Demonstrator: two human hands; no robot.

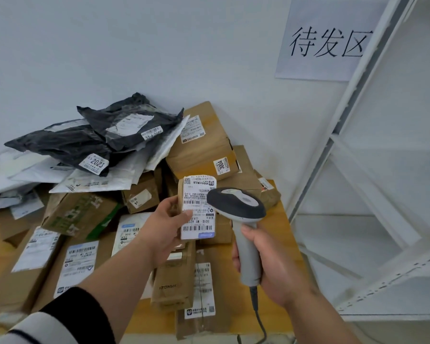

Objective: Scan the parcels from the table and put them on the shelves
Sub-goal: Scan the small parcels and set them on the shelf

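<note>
Hands hold one parcel (197, 207), one scanner (243, 227).

Parcel depot — piled parcels (124, 194), shelving (372, 150)

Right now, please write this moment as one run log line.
step: scanning | left hand: holds small parcel | right hand: grips scanner, aimed at label | shelves: right

Small parcel (197, 207) in left hand (163, 227) — scanner (236, 206) in right hand (271, 266)
</note>
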